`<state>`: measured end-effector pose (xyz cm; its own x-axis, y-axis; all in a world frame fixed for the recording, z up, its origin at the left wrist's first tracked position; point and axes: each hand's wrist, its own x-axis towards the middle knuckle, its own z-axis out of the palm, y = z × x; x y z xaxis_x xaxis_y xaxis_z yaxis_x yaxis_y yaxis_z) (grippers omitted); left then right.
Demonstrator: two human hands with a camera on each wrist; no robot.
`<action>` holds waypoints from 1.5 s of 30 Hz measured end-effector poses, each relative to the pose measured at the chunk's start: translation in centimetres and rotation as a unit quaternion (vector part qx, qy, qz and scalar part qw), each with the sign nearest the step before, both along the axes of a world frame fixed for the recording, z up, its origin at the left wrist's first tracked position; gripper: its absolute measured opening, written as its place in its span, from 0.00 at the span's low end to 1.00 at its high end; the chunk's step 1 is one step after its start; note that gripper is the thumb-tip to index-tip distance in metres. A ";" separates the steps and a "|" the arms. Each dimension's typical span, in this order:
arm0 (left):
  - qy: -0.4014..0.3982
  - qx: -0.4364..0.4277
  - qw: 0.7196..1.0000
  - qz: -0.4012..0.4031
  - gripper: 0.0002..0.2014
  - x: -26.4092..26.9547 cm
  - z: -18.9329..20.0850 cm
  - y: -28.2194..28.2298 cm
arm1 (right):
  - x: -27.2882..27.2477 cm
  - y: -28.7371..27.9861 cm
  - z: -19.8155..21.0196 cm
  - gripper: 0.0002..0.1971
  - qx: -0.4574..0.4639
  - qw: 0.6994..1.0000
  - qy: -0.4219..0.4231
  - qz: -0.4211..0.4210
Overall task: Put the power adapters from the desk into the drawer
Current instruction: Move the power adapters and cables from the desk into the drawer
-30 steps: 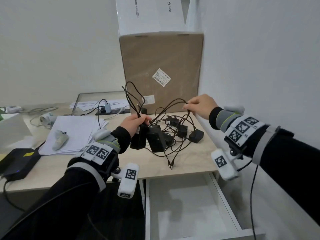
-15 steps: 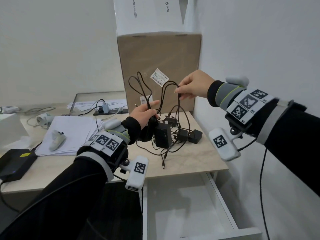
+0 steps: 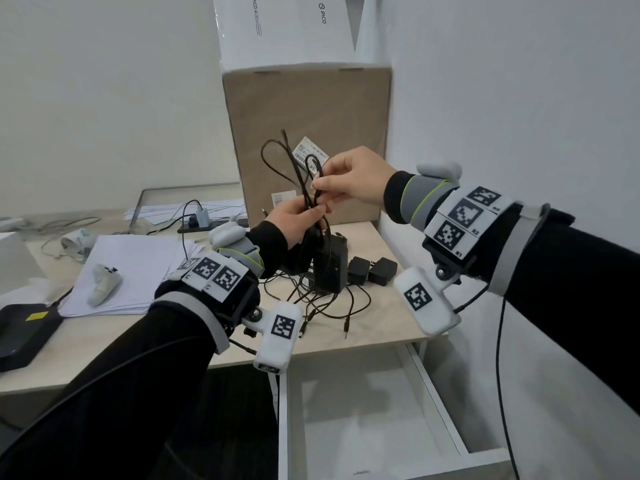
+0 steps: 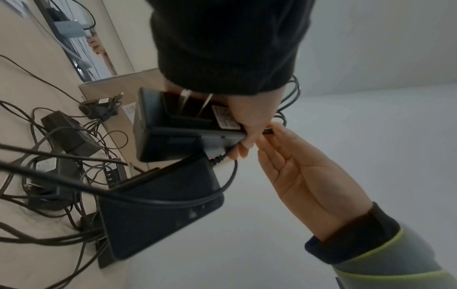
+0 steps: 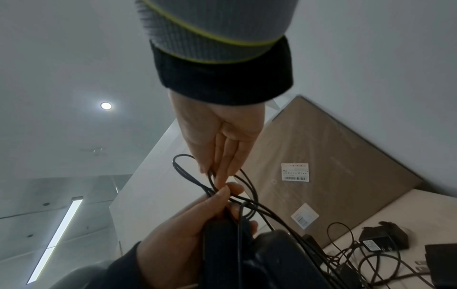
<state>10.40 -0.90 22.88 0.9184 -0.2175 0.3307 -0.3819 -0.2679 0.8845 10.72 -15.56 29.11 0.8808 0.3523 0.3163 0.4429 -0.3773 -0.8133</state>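
Note:
My left hand grips a black power adapter with metal prongs, together with a bunch of its black cable, a little above the desk. A second, bigger black adapter hangs or stands right below that hand among tangled cords. My right hand pinches the cable loops just above the left thumb; the right wrist view shows its fingertips on the cords. Two small black adapters lie on the desk by the wall. The white drawer stands pulled out under the desk edge.
A tall cardboard box with a white box on top stands behind the adapters, and the wall lies close on the right. To the left are a paper stack, a white controller, a black device and a power strip.
My right hand has swung left and down with the cable loops until it meets my left hand. My left hand has lifted its adapter higher and now grips the gathered cords too.

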 end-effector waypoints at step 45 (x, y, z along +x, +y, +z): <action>-0.063 -0.174 0.973 0.137 0.11 2.4 1.8 7.1 | 3.1 -6.4 -9.6 0.21 -0.328 0.900 0.122 -0.258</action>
<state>12.84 6.23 24.66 0.8731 0.1764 0.4545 -0.4500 -0.0671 0.8905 13.83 -21.98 19.49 0.9958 -0.0839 -0.0366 -0.0915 -0.9166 -0.3893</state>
